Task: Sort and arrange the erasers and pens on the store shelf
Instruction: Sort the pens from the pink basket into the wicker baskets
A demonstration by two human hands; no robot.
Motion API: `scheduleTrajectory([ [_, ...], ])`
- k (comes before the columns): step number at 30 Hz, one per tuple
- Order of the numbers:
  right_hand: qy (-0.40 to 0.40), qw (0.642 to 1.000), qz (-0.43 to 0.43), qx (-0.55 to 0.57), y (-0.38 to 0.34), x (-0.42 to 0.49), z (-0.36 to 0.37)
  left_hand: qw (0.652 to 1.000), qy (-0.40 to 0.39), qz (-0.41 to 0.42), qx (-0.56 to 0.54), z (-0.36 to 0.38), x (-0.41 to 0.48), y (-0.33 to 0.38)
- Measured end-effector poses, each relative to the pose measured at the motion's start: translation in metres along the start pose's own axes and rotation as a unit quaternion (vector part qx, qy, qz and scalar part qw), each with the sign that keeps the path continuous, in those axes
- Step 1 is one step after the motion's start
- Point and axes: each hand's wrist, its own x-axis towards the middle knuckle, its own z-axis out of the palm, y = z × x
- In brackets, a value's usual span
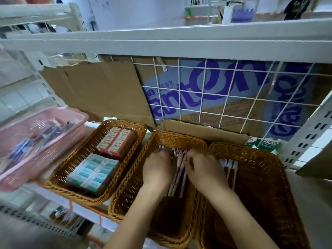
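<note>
A: So, where are the pens?
B: Pens [179, 169] lie lengthwise in the mid basket [179, 136], ends at its far wall. Left hand [159, 168] and right hand [203, 169] sit side by side on the bundle, fingers curled down onto the pens. Fingertips are hidden.
A: Erasers?
B: Erasers [100, 164] are in the left basket [59, 177], red block behind, teal in front. They look sorted.
A: Advice for this step?
B: Square the ends against the far wall, squeeze inward from both sides, keep barrels parallel. Don't lift, they'd likely scatter.
A: Room?
B: Tight. Right basket [260, 159] butts against the mid one, with a few pens along its left wall. Open floor in the mid basket is nearer the body. Pink bin [45, 114], far left, holds what look like more pens.
</note>
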Motion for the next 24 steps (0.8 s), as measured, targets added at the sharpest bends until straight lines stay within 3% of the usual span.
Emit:
scheduleTrajectory([
  [6,-0.038,0.994,-0.105,-0.013,-0.073,0.02,0.039,0.996,0.092,-0.004,0.012,-0.048,-0.006,-0.073],
  [15,-0.057,0.966,-0.253,0.019,-0.246,0.078,0.137,0.987,0.14,-0.057,0.053,-0.122,0.012,-0.268],
  [19,-0.066,0.958,-0.278,0.035,-0.314,0.104,0.175,0.982,0.066,-0.139,0.105,-0.155,0.032,-0.354],
  [24,-0.131,0.96,-0.248,0.005,-0.368,0.139,0.211,0.946,-0.187,-0.187,0.186,-0.167,0.064,-0.415],
])
